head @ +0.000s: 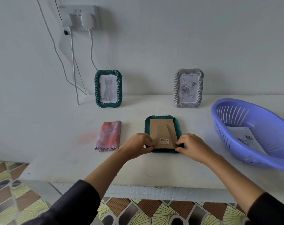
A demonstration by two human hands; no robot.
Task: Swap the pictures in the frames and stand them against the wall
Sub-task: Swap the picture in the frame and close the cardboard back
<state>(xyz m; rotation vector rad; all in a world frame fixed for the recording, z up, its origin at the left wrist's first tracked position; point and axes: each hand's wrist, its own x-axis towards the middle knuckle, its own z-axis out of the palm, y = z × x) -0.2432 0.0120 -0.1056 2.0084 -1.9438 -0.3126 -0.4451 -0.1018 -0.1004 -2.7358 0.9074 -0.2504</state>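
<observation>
The face-down green frame (163, 130) is lying on the white table (138, 168), and the left hand (138, 144) and right hand (192, 145) are pinching its near corners. Beyond it, a cat frame (108, 88) and a rose frame (188, 88) are leaning against the wall. Left of it a folded cloth (108, 135) is lying. Right of it a purple basket (225, 140) is holding what seems to be a printed sheet (245, 135).

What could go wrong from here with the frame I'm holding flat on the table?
The left hand and right hand pinch only the near corners of the face-down green frame, so the cardboard back may bend or tear if it is pried unevenly. The frame's front lies against the table, so sliding it could scratch the front.
</observation>
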